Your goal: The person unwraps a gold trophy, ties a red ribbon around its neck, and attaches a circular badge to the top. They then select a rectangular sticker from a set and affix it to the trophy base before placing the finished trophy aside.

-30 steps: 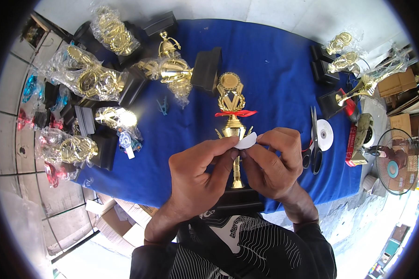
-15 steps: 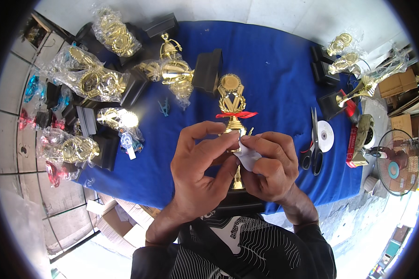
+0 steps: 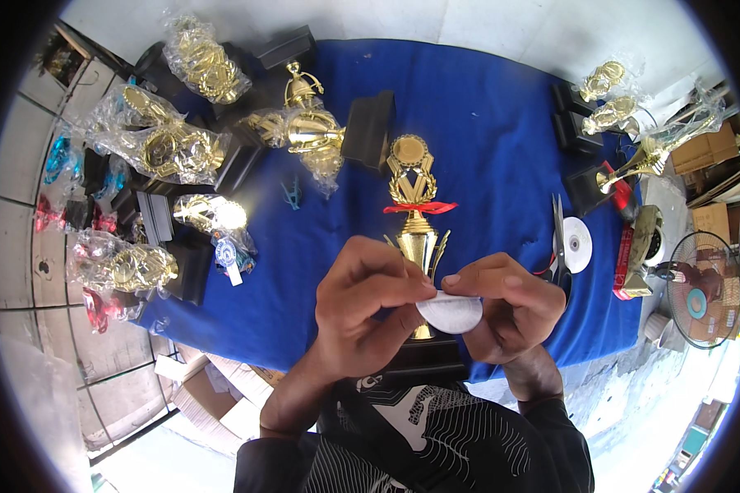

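Disc (image 3: 452, 314): white, round, thin; held up between both hands, in front of the trophy's lower part, its face tilted toward the person.
Left hand (image 3: 362, 308): grip closed, thumb and fingers pinching the disc at its upper left edge.
Right hand (image 3: 514, 308): grip closed, fingertips on the disc's upper edge just beside the left hand's, other fingers curled (partly hidden by the disc).
Trophy (image 3: 417, 243): gold, red ribbon (image 3: 423, 208) tied below its wreathed head; black base (image 3: 423, 361) nearest the person; middle partly covered by the hands.
Scissors (image 3: 560, 238): blades pointing away from the person; handles partly behind the right hand.
White roll (image 3: 581, 259): flat, just beside the scissors' blades.
Clip (image 3: 292, 194): turquoise, left of the trophy, well apart from the hands.
Wrapped trophies (image 3: 175, 150): gold, in clear plastic, grouped at the far left.
Surface (image 3: 493, 148): spread with blue cloth, beneath the tools.
Fan (image 3: 705, 287): at the far right, past the surface's edge.
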A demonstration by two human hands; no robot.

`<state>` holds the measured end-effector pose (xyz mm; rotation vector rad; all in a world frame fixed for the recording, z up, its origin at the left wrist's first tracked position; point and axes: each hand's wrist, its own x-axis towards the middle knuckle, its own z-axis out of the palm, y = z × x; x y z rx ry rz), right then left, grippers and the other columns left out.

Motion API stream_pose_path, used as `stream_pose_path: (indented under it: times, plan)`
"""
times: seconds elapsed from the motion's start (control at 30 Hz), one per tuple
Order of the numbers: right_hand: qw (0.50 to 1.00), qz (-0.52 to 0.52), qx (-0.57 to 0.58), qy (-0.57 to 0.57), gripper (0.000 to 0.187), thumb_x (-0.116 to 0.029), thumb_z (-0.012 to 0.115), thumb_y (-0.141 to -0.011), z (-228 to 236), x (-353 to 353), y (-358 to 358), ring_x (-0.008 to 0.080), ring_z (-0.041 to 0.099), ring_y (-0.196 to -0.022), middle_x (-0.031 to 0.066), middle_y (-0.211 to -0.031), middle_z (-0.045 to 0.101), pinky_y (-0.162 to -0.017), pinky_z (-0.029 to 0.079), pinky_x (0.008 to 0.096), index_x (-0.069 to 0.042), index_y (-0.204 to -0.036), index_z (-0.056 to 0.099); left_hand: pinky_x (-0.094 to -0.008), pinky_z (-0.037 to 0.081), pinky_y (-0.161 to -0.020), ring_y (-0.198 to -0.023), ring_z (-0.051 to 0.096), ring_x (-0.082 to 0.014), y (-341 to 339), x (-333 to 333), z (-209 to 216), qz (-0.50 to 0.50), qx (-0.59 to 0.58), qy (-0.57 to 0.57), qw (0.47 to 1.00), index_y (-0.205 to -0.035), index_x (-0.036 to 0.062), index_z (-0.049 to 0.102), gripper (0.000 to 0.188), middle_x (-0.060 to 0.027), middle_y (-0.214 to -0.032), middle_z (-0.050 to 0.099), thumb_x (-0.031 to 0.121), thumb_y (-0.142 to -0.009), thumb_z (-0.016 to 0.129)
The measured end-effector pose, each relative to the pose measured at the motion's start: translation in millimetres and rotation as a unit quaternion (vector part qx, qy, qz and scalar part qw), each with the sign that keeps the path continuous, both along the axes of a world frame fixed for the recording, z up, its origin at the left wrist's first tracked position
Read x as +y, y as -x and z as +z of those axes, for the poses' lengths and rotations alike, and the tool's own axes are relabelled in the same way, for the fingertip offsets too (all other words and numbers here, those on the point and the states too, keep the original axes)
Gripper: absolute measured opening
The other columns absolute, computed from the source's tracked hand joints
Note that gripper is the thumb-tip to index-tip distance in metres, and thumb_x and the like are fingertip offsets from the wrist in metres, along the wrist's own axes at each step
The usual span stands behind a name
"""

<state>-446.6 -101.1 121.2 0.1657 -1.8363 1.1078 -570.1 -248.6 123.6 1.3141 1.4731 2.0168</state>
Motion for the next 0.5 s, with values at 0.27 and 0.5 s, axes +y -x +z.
stream_pose_path:
  times: [0.27,0.5]
  plan:
    - [0.972,-0.104,-0.094,0.191,0.043,0.014,0.07,-0.089,-32,31,0,0.0131,0.071,-0.092,0.0123,-0.096,0.074,-0.075,0.057,0.0244,0.003,-0.127,0.054,-0.0392,0.05,-0.1,-0.117,0.063,-0.0308,24,69,-79,0.176,0.156,0.321,0.917,-0.137,-0.0082,0.051,0.061,-0.0234,-0.132,0.058,0.025,-0.093,0.077]
    - [0.961,-0.094,-0.092,0.242,0.024,0.012,0.073,-0.089,-29,59,-3,0.0126,0.069,-0.091,0.0097,-0.099,0.072,-0.081,0.057,0.025,0.001,-0.109,0.066,-0.028,0.056,-0.08,-0.094,0.066,-0.0152,26,98,-83,0.093,-0.224,0.262,0.934,-0.156,-0.0073,0.025,0.077,-0.0171,-0.121,0.061,0.009,-0.096,0.071]
